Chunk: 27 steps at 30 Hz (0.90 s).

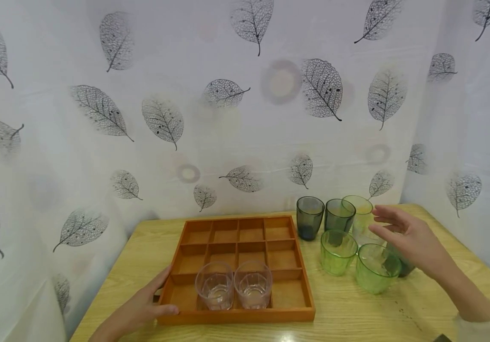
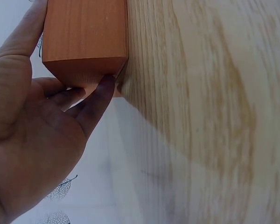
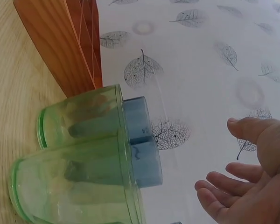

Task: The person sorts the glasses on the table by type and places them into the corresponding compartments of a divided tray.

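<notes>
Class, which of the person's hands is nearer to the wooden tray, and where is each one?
Left. The left hand holds the wooden tray at its near left corner; the right hand is apart from it, off to its right, near the green glasses.

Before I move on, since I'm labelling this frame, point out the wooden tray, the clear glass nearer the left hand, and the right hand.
Wooden tray (image 1: pixel 236 317): head view, front wall.
Nearer clear glass (image 1: pixel 215 289): head view, side wall.
Right hand (image 1: pixel 411 238): head view, middle of the hand.
</notes>
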### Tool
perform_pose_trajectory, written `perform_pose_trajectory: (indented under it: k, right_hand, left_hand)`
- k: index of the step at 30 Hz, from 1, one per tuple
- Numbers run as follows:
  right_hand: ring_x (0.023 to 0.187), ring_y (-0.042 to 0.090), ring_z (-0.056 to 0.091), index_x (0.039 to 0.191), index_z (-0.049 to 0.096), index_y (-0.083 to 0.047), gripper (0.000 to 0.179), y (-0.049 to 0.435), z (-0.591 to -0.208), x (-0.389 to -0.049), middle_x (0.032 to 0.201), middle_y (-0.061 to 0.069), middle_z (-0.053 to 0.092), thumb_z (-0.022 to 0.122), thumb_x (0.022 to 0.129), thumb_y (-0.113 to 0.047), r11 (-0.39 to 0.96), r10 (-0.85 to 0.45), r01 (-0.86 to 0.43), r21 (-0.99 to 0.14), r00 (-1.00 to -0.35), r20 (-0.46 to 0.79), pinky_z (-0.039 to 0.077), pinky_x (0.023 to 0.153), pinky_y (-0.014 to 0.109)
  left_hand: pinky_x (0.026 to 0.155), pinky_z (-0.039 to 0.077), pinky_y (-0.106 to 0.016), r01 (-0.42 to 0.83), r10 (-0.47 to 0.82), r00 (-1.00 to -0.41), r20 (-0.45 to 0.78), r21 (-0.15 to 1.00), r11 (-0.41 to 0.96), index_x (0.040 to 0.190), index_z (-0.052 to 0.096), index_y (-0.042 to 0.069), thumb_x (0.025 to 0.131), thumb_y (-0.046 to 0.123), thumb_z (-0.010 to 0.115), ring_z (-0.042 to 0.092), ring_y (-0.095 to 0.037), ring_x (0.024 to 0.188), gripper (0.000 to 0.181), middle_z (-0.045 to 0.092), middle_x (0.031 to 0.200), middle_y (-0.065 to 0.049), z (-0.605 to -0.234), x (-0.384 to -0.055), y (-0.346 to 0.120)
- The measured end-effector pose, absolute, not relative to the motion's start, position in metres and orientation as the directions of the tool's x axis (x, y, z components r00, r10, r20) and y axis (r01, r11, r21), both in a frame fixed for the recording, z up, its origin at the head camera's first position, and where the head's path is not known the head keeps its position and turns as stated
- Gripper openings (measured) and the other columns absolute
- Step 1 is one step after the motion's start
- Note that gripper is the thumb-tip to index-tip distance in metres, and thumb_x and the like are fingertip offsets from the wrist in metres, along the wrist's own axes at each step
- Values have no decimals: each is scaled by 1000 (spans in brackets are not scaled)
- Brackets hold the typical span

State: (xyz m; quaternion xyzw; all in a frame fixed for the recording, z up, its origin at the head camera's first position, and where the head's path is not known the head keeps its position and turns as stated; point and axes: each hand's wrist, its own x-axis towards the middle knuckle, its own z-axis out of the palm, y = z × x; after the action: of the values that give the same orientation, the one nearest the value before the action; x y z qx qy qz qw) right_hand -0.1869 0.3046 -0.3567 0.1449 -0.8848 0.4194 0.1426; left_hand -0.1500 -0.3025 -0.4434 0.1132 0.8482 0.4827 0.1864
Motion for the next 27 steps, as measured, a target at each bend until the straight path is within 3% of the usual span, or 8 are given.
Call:
perform_pose_trajectory:
  k: [3, 5, 7, 10, 14, 18, 27]
  right_hand:
    - [103, -14, 56, 148, 48, 6, 56, 315, -355, -195, 132, 16, 63, 69, 102, -18, 621, -145, -386, -683, -912, 383, 47, 81, 7]
    - [108, 2, 63, 149, 46, 8, 58, 321, -353, -199, 137, 30, 58, 68, 103, -18, 644, -162, -389, -659, -911, 380, 44, 82, 5]
    - [115, 25, 65, 149, 46, 9, 59, 325, -352, -204, 140, 33, 56, 67, 103, -20, 670, -171, -384, -635, -913, 370, 43, 82, 6]
    - [120, 56, 55, 149, 44, 11, 62, 330, -351, -211, 142, 35, 53, 66, 104, -25, 715, -183, -360, -599, -924, 337, 53, 92, 30]
    - [119, 61, 53, 145, 47, 13, 65, 334, -354, -223, 139, 38, 53, 69, 102, -29, 777, -202, -346, -526, -928, 313, 45, 90, 70]
    - [116, 60, 55, 141, 51, 15, 69, 338, -358, -234, 134, 41, 56, 71, 99, -36, 836, -223, -332, -436, -933, 283, 46, 88, 70]
    - [112, 59, 58, 142, 45, 21, 82, 335, -359, -241, 134, 45, 52, 69, 99, -45, 883, -237, -277, -378, -960, 149, 50, 86, 67]
  left_hand:
    - [100, 48, -61, 15, 373, -904, -207, 859, 512, 165, 0, 1, 98, 26, 75, 42, -59, 133, 104, 0, 164, -39, -443, -150, -303]
    - [101, 47, -62, 22, 374, -905, -204, 854, 519, 165, 0, 1, 98, 27, 75, 39, -61, 134, 104, 0, 164, -39, -443, -150, -303]
    - [102, 45, -64, 32, 373, -906, -200, 846, 532, 165, 1, 0, 98, 27, 75, 37, -62, 136, 103, 0, 164, -39, -443, -150, -303]
    - [102, 45, -64, 44, 370, -908, -195, 835, 548, 165, 1, 0, 98, 27, 75, 36, -62, 136, 103, 2, 164, -39, -443, -150, -303]
    - [101, 47, -62, 54, 374, -908, -189, 833, 551, 165, 2, -1, 97, 27, 75, 38, -61, 135, 103, 3, 163, -40, -443, -150, -303]
    - [101, 48, -60, 52, 380, -905, -188, 840, 540, 164, 1, -2, 98, 26, 74, 39, -61, 135, 103, 2, 163, -40, -444, -150, -303]
    - [97, 52, -55, 19, 383, -900, -208, 859, 512, 164, -2, -2, 98, 24, 74, 43, -59, 132, 104, 1, 162, -43, -446, -150, -302]
